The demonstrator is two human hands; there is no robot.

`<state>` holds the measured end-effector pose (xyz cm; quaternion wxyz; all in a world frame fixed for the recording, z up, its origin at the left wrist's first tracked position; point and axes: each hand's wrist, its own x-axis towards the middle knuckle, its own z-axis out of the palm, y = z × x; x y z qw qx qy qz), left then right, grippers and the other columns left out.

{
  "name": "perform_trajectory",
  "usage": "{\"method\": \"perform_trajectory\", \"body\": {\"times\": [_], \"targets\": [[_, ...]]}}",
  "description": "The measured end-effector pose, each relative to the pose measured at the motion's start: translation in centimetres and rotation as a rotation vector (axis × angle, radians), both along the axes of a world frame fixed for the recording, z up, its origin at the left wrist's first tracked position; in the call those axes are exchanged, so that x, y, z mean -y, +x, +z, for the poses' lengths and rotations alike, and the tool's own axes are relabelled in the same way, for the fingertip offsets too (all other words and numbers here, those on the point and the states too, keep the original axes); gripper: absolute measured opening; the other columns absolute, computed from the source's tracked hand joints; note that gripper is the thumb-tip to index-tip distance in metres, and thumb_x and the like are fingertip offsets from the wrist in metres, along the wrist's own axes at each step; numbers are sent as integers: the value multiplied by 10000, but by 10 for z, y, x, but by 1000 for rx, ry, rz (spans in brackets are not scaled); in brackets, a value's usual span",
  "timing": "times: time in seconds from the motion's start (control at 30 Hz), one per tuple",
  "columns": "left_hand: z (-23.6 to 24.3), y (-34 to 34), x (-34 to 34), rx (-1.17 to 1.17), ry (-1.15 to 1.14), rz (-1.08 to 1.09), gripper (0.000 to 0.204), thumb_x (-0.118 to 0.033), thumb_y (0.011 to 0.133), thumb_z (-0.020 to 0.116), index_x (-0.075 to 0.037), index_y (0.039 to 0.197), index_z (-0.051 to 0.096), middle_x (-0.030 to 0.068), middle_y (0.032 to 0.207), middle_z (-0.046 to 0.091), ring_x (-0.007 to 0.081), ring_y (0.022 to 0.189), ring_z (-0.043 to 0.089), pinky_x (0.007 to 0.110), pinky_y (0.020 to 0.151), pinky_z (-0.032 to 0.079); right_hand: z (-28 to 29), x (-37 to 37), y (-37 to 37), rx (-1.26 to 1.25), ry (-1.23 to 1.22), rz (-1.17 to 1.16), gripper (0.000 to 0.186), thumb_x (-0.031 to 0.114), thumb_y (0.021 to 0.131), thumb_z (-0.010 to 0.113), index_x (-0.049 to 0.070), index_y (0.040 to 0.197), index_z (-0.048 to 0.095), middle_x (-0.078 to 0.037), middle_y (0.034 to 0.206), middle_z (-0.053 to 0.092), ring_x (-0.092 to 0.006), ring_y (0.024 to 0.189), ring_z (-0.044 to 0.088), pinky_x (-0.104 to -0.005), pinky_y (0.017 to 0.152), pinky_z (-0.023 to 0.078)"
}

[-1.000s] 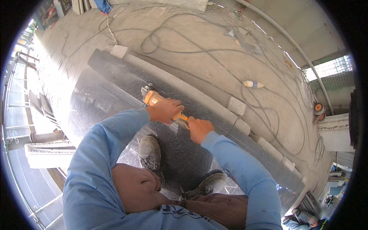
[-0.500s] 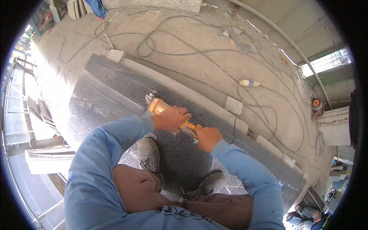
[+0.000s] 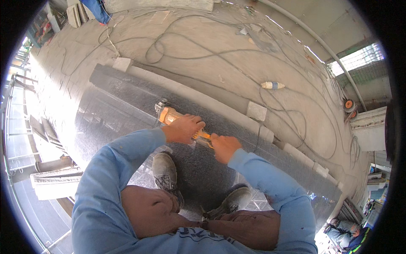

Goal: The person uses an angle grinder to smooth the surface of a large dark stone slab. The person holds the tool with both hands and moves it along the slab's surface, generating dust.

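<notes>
An orange angle grinder (image 3: 169, 116) lies across a dark speckled stone slab (image 3: 211, 129), its metal head and disc pointing to the far left. My left hand (image 3: 185, 128) is wrapped over the grinder's body behind the head. Further back, my right hand (image 3: 224, 147) grips its rear handle. Whether the disc touches the slab I cannot make out. My shoes (image 3: 165, 169) are planted on the dark stone, one on either side of my body's middle.
Pale blocks (image 3: 256, 111) line the slab's far edge. Looped cables (image 3: 203, 53) run over the dusty floor, with a white and blue cable connector (image 3: 272, 85) among them. Orange wheels (image 3: 349, 104) stand at the right. Another person (image 3: 344, 233) sits at the lower right.
The grinder and both hands have shifted slightly to the left along the slab. Both grips stay the same, and the whole view has moved a little.
</notes>
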<state>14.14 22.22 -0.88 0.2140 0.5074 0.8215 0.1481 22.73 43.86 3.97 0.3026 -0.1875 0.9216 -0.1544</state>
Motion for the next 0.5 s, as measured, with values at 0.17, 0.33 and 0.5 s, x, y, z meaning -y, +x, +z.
{"method": "perform_trajectory", "body": {"times": [0.17,0.33,0.5], "targets": [[-10,-8,6,-5,-51,22,751,-218,595,854,-37,1247,527,156,1121,561,361,1106,581,465,964,469,-18,5,-8,-10,-34,-4,269,61,823,629,-7,1066,537,-211,878,706,-386,843,711,-488,739,563],[-9,-16,14,-14,-80,40,737,-213,593,858,-45,1236,538,156,1125,564,361,1116,576,465,961,471,-25,16,-18,-13,-48,-10,303,55,817,655,-12,1091,547,-202,896,709,-382,856,711,-483,744,565],[-2,-17,12,7,-87,32,699,-201,628,859,-49,1233,544,150,1125,567,356,1106,582,458,960,474,-17,17,-19,37,-9,-24,329,67,815,679,-8,1110,554,-202,942,710,-370,880,712,-474,751,571]]}}
